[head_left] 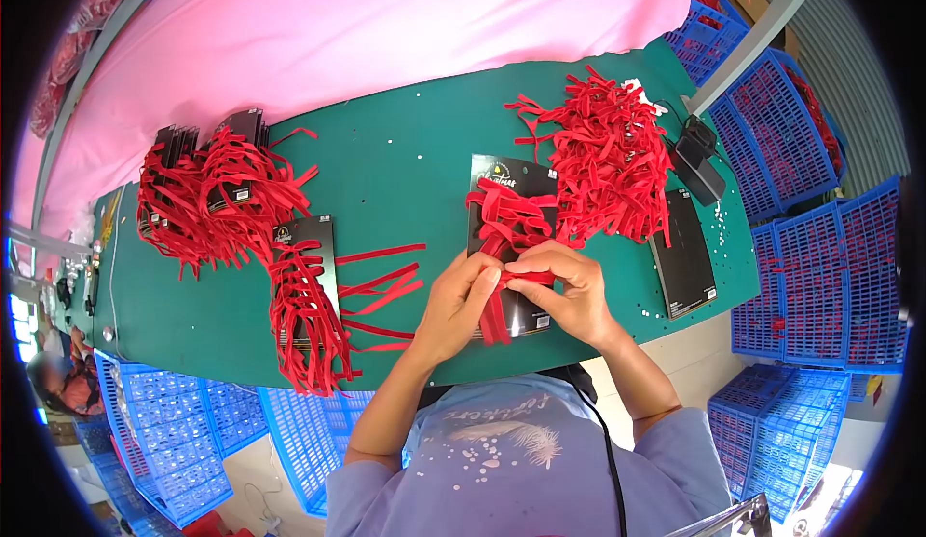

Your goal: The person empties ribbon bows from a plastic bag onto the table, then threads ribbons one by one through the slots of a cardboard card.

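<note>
My left hand (pixel 459 298) and my right hand (pixel 567 296) meet over a black printed card (pixel 526 317) on the green table. Between both sets of pinched fingertips is a red ribbon (pixel 532 278), with strands hanging below my left fingers. More red ribbon bows (pixel 509 211) lie on the upper part of this card. To the left lies another black card (pixel 318 233) covered with red ribbons, their loose tails reaching toward my left hand. A large heap of red ribbons (pixel 612 161) is beyond my right hand.
Stacked cards with red ribbons (pixel 217 185) lie at the table's left. At the right are a stack of black cards (pixel 683 257), a black device (pixel 696 159) and scattered white bits. Blue crates (pixel 810 286) line the right side; pink cloth (pixel 386 16) covers the far edge.
</note>
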{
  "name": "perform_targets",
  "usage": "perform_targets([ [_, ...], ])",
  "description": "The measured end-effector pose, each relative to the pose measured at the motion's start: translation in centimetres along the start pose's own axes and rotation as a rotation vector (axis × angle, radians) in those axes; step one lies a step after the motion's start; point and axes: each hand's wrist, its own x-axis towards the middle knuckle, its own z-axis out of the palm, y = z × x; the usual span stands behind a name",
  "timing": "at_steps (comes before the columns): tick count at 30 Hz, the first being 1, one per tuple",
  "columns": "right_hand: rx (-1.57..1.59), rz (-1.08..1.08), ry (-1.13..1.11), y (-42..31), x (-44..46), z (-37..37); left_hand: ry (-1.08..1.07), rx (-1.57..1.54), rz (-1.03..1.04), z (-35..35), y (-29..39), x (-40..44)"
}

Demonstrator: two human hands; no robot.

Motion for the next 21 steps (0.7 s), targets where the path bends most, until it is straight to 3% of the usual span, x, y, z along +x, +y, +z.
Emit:
perform_targets([
  [4, -0.018, 0.230, -0.061, -1.9, -0.1, -0.6, -0.006, -0.023, 0.027, 0.3, -0.4, -0.1],
  [7, -0.108, 0.275, -0.321, -1.6, 0.3, -2.0, -0.046, 0.040, 0.058, 0.2, -0.3, -0.2],
  [8, -0.061, 0.238, -0.341, -1.5, 0.5, -2.2, -0.047, 0.022, 0.083, 0.4, -0.3, -0.2],
  [11, 0.238, 0.424, -0.417, -0.9, 0.4, -2.6, -0.056, -0.019, 0.127, 0.5, -0.2, -0.3],
  [14, 0.184, 0.330, -0.393, -1.3, 0.4, -2.4, -0.094, -0.032, 0.112, 0.5, -0.2, -0.5],
  [17, 0.250, 0.429, -0.368, -1.2, 0.1, -2.3, -0.116, -0.037, 0.101, 0.5, -0.4, -0.6],
  [21, 0.044, 0.244, -0.321, -1.2, -0.4, -1.8, -0.098, -0.046, 0.075, 0.9, -0.9, -1.0],
])
